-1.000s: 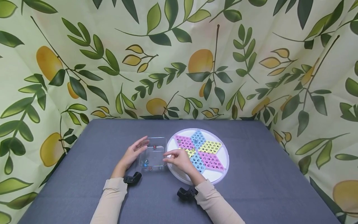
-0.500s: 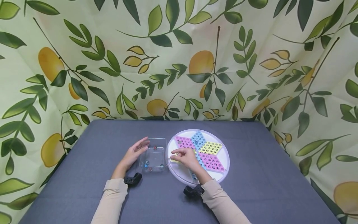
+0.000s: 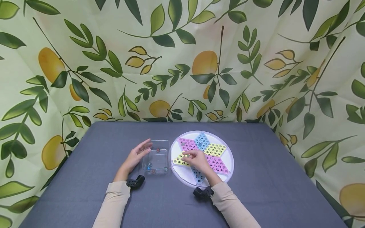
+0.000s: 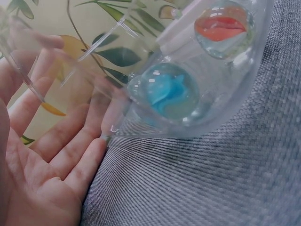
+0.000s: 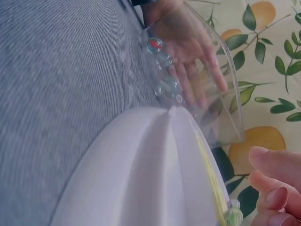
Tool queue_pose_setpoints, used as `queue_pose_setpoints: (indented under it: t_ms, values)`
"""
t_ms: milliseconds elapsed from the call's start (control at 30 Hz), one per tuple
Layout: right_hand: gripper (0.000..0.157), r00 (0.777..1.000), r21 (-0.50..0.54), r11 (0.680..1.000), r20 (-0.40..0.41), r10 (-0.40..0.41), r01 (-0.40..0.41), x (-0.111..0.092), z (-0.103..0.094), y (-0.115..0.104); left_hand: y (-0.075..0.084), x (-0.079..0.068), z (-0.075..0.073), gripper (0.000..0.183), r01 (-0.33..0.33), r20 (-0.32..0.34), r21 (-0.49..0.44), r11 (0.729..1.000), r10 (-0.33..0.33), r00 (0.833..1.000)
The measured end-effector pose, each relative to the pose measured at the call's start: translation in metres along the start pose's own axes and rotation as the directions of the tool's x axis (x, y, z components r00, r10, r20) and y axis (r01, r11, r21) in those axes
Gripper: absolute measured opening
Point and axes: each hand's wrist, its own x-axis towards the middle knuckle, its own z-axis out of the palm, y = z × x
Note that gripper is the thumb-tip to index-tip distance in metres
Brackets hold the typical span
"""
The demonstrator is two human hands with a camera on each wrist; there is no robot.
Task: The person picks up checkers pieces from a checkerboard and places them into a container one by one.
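Note:
My left hand (image 3: 139, 153) stands beside a clear plastic box (image 3: 160, 141), fingers extended and fingertips at its left wall. Inside the box lie several glass marbles, among them a blue-swirled marble (image 4: 171, 92) and a red-swirled marble (image 4: 225, 28). To the right, my right hand (image 3: 198, 161) hovers over a round white Chinese checkers board (image 3: 180, 177), above its yellow point. Its fingers (image 5: 277, 165) are loosely bent near the thumb, and no marble shows between them. Just below them a green marble (image 5: 233, 216) sits on the board.
The board's star has pink, blue and yellow points with holes; a marble (image 3: 183, 144) sits on the far pink point. Box and board stand close together on a grey cloth-covered table (image 3: 256, 152). A leaf-and-fruit patterned curtain (image 3: 176, 79) hangs behind.
My right hand has moved right, from the box's right wall to over the board's yellow point, uncovering that point's left end. My left hand has stayed at the box.

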Motion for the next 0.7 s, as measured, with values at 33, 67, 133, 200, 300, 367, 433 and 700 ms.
queue_pose_setpoints:
  t_ms: [33,67,133,200,300,367,433,700]
  values:
    - [0.025,1.0,0.002,1.0,-0.001,0.003,-0.003,0.0,-0.001,0.001,0.0,0.0,0.0,0.06,-0.001,-0.001,0.002,1.0,0.001,1.0]
    - [0.026,1.0,-0.001,1.0,-0.002,0.004,-0.004,0.0,-0.002,0.002,0.0,0.001,0.0,0.06,-0.001,0.0,0.005,1.0,0.001,1.0]
    - [0.025,1.0,-0.005,1.0,-0.008,0.013,-0.013,0.0,-0.004,0.003,0.0,0.001,-0.001,0.06,-0.005,0.002,0.016,1.0,0.005,1.0]
    - [0.025,1.0,-0.021,1.0,-0.023,0.017,-0.018,0.001,-0.006,0.005,-0.001,0.001,-0.001,0.059,-0.003,0.002,0.016,1.0,0.003,1.0]
    - [0.024,0.999,-0.042,0.999,-0.043,0.03,-0.032,0.002,-0.008,0.008,-0.001,0.001,-0.001,0.059,-0.003,0.002,0.012,1.0,0.003,1.0]
    - [0.024,0.998,-0.046,0.998,-0.046,0.035,-0.037,0.003,-0.009,0.009,-0.001,0.001,0.0,0.059,0.0,-0.001,-0.002,1.0,0.0,1.0]
    - [0.025,0.998,-0.039,0.998,-0.041,0.05,-0.051,0.003,-0.011,0.01,-0.001,0.001,0.0,0.059,-0.002,-0.002,-0.013,1.0,0.002,1.0]
    - [0.026,0.996,-0.033,0.996,-0.035,0.077,-0.078,0.002,-0.012,0.009,-0.002,0.001,0.0,0.059,-0.016,0.0,-0.01,1.0,0.016,1.0]
